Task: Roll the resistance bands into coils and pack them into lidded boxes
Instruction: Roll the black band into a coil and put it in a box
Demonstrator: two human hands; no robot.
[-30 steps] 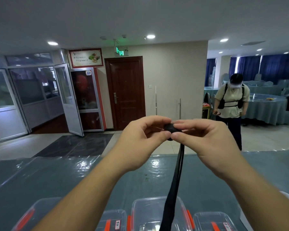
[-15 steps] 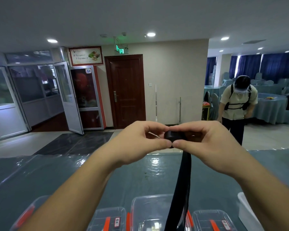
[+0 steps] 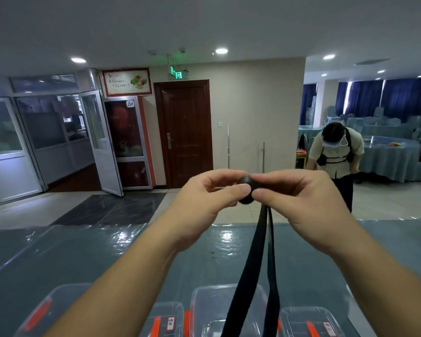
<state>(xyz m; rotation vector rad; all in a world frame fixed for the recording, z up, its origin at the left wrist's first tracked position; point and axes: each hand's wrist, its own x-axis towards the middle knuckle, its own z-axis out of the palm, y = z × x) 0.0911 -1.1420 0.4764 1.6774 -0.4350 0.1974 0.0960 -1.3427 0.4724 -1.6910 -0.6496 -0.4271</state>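
Note:
I hold a black resistance band (image 3: 255,259) up in front of me, above the table. Its top end is wound into a small coil between my fingertips, and two strands hang down past the boxes. My left hand (image 3: 209,198) pinches the coil from the left with thumb and fingers. My right hand (image 3: 299,203) pinches it from the right. Several clear plastic boxes with orange clips sit along the near table edge: one in the middle (image 3: 212,310), a small one (image 3: 165,319) to its left, one at the far left (image 3: 51,310) and one on the right (image 3: 309,322).
The table (image 3: 88,254) has a blue-grey cover under clear plastic. A person (image 3: 336,156) bends forward beyond the table on the right. Behind stand a brown door (image 3: 184,132), glass doors (image 3: 100,142) on the left and round covered tables (image 3: 391,156) on the right.
Both hands have kept turning the coil at the same height. The hanging band now shows as two separate strands. The person behind has bent further forward.

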